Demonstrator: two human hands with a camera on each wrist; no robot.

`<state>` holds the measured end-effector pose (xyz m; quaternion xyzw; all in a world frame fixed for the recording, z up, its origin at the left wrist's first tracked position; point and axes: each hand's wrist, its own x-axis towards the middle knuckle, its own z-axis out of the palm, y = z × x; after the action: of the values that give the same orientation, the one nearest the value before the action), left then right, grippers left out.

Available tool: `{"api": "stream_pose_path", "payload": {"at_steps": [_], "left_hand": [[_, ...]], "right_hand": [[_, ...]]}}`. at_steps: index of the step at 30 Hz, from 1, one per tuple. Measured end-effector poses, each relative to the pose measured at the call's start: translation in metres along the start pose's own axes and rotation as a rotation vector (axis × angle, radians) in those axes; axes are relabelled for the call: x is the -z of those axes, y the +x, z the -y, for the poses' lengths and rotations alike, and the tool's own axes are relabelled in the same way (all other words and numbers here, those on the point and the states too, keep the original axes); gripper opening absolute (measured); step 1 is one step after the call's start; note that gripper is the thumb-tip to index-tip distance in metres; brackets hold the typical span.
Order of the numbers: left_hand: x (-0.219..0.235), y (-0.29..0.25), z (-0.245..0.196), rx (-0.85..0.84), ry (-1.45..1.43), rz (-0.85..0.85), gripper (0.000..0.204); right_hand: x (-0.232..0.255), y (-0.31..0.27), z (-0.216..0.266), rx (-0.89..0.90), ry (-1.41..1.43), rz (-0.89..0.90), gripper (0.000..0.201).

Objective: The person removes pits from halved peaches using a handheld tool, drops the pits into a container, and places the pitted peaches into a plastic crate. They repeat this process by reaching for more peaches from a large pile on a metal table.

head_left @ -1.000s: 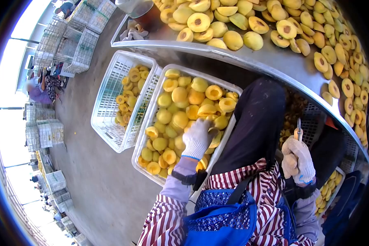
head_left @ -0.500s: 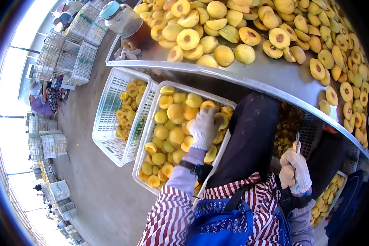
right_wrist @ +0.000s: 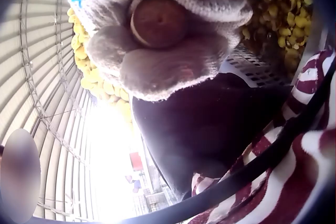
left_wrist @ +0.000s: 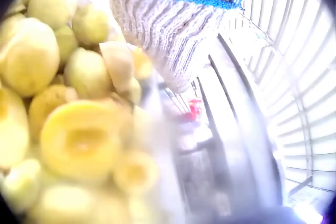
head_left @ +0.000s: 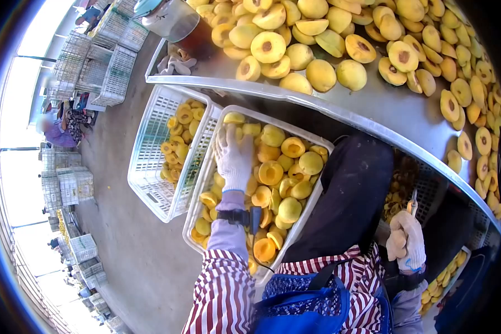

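My gloved left hand (head_left: 235,158) lies over the halved yellow peaches (head_left: 270,172) at the far left of a white crate (head_left: 303,132), its fingers extended and slightly spread. Many halves there show pitted hollows. The left wrist view shows the glove cuff (left_wrist: 168,24) beside the fruit; the fingers are mostly hidden. My gloved right hand (head_left: 407,239) grips a small wooden-handled tool with a narrow metal blade (head_left: 413,201), pointing away above my lap. In the right wrist view, the round handle end (right_wrist: 159,21) sits inside the curled fingers.
Peach halves, several with pits, cover the metal table (head_left: 406,119) ahead. A second white crate (head_left: 145,147) holds more at left. A jar of dark liquid (head_left: 175,25) and a cloth (head_left: 177,62) occupy the table corner. Below the table, a bin holds brown scraps (head_left: 398,189).
My left hand has moved from the crate's right part to its far left side, and the fruit on top lies differently. The right hand keeps holding the tool nearly in place.
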<state>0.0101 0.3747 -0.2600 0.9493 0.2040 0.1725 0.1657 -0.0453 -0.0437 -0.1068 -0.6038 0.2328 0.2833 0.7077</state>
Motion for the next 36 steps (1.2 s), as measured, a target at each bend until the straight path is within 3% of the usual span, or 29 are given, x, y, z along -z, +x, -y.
{"api": "stream_pose_path", "payload": {"at_steps": [3, 7, 10, 13, 15, 17, 22, 25, 29, 32, 33, 36], "left_hand": [[-0.023, -0.021, 0.016, -0.134, 0.287, -0.010, 0.058], [-0.023, -0.014, 0.021, -0.101, 0.195, 0.040, 0.054], [-0.015, -0.007, 0.035, -0.053, 0.114, 0.241, 0.059], [-0.017, -0.059, 0.033, -0.287, 0.074, -0.008, 0.060], [0.000, -0.108, -0.011, -0.121, -0.073, 0.243, 0.063], [-0.002, -0.157, -0.026, -0.199, 0.091, 0.335, 0.064], [0.016, -0.149, -0.018, -0.186, -0.066, 0.383, 0.058], [0.045, -0.175, 0.009, 0.010, -0.166, 0.339, 0.056], [0.071, -0.234, 0.042, 0.352, -0.029, 0.215, 0.051], [0.051, -0.274, 0.054, 0.162, 0.143, 0.207, 0.049], [0.059, -0.250, 0.013, 0.300, 0.119, 0.357, 0.047], [0.043, -0.260, 0.007, 0.162, 0.127, 0.228, 0.045]], "right_hand": [[-0.004, 0.006, 0.003, -0.074, 0.063, -0.019, 0.031], [-0.018, 0.008, 0.010, -0.122, 0.076, -0.032, 0.030], [-0.019, 0.007, 0.010, -0.096, 0.079, -0.013, 0.031], [-0.008, 0.003, 0.008, -0.083, 0.099, -0.023, 0.032], [-0.003, 0.004, 0.003, -0.070, 0.092, -0.041, 0.032], [-0.004, 0.004, 0.000, -0.027, 0.073, -0.023, 0.032], [-0.022, 0.005, 0.006, -0.039, 0.021, 0.087, 0.034], [-0.018, -0.002, -0.002, -0.003, 0.025, 0.055, 0.032], [0.003, 0.004, -0.023, 0.011, 0.069, 0.018, 0.027], [0.002, 0.006, -0.023, -0.012, 0.094, 0.062, 0.026], [-0.007, 0.004, -0.018, -0.011, 0.078, 0.083, 0.026], [-0.023, -0.001, -0.009, -0.004, 0.071, 0.129, 0.026]]}}
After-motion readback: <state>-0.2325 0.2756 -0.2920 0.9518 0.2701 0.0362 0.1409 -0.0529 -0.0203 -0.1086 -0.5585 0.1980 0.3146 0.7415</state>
